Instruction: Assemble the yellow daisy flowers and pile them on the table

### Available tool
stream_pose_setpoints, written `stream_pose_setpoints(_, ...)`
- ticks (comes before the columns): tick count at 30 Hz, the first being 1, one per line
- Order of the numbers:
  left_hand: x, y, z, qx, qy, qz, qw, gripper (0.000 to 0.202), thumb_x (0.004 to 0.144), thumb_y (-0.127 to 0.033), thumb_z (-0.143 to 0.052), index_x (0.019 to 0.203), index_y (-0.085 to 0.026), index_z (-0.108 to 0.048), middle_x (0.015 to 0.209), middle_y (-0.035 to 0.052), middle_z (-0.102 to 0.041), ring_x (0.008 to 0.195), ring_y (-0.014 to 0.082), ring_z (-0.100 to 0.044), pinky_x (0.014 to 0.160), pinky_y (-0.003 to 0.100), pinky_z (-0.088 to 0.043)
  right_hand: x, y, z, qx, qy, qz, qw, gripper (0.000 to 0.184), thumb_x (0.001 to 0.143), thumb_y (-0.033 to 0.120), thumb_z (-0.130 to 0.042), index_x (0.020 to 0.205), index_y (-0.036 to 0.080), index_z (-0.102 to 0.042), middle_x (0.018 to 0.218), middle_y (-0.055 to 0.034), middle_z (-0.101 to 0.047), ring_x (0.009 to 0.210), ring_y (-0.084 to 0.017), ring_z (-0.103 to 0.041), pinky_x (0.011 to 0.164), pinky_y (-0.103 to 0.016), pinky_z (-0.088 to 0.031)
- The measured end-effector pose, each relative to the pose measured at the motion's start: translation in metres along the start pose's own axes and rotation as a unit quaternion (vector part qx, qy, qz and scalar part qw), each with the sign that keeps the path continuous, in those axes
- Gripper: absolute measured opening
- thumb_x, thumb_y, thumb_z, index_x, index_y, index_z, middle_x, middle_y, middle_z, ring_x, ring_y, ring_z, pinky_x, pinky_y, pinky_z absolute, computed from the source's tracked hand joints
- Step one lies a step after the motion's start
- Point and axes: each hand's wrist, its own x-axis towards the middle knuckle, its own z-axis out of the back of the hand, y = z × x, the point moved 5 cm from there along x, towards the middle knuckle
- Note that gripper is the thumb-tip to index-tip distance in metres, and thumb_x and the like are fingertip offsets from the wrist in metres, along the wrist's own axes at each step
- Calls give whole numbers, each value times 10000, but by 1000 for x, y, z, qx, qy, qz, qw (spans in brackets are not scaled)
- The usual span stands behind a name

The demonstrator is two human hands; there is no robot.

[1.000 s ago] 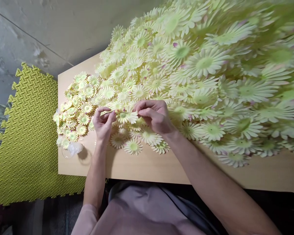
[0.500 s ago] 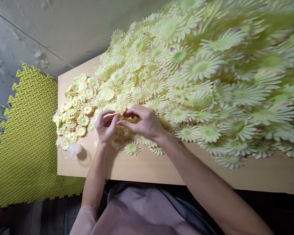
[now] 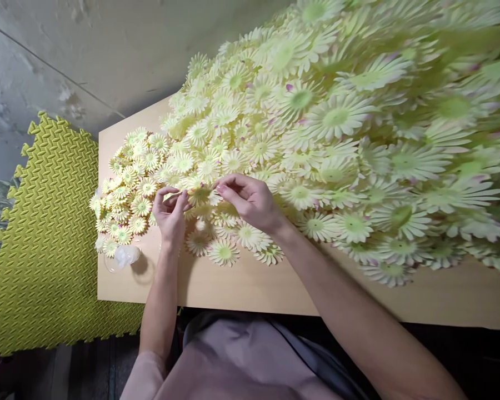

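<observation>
A huge heap of pale yellow-green artificial daisy heads (image 3: 300,128) covers most of a light wooden table (image 3: 241,289). My left hand (image 3: 170,211) pinches a thin pale petal piece near the heap's front edge. My right hand (image 3: 250,201) is closed, its fingertips pinching a single daisy head (image 3: 200,195) held between the two hands. Both hands hover just above loose daisies lying flat on the table.
A small clear plastic cup (image 3: 123,256) stands at the table's left front corner. A yellow-green interlocking foam mat (image 3: 45,239) covers the floor on the left. Grey concrete floor lies beyond the table. My pale pink garment (image 3: 233,361) fills the bottom.
My hands came together half a second ago and have drawn slightly apart again. The daisy head between them has shifted a little to the left.
</observation>
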Motion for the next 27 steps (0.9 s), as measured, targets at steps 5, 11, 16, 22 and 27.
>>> stream_pose_setpoints(5, 0, -1, -4, -38, 22, 9, 999, 424, 689, -314, -811, 862, -253, -429, 538, -111, -540, 502, 48, -546, 497, 151, -467, -2, -5, -4, 8, -14, -39, 999, 245, 904, 437, -574, 847, 200, -598, 852, -44, -623, 663, -127, -556, 522, -253, -457)
stream_pose_setpoints(11, 12, -1, 16, -38, -30, -30, 998, 440, 658, -328, -824, 835, -247, -429, 607, -89, -527, 572, 74, -592, 540, 202, -502, 5, -10, 13, 118, -43, -41, 991, 282, 919, 530, -492, 884, 253, -459, 793, -35, -618, 722, -182, -647, 581, -334, -551)
stream_pose_setpoints(16, 17, -4, 32, -8, -119, -41, 992, 391, 704, -396, -773, 867, -259, -445, 709, -75, -567, 682, 83, -630, 628, 239, -545, 9, -5, 25, 121, -105, -26, 987, 280, 894, 525, -550, 906, 263, -452, 860, -27, -581, 738, -167, -637, 596, -328, -568)
stream_pose_setpoints(22, 6, 0, 7, 33, -86, -13, 996, 343, 723, -408, -766, 892, -228, -527, 744, -39, -617, 685, 81, -636, 629, 228, -565, 0, 8, 2, 19, -73, 68, 995, 278, 769, 406, -758, 885, 236, -571, 827, -14, -610, 758, -152, -608, 682, -308, -556)
stream_pose_setpoints(27, 1, 1, -3, 33, -6, 1, 999, 340, 743, -432, -752, 941, -237, -556, 732, -33, -674, 669, 95, -674, 629, 234, -575, -4, 10, -15, -5, 41, 55, 998, 192, 796, 369, -733, 873, 199, -689, 848, -51, -711, 750, -172, -655, 667, -317, -551)
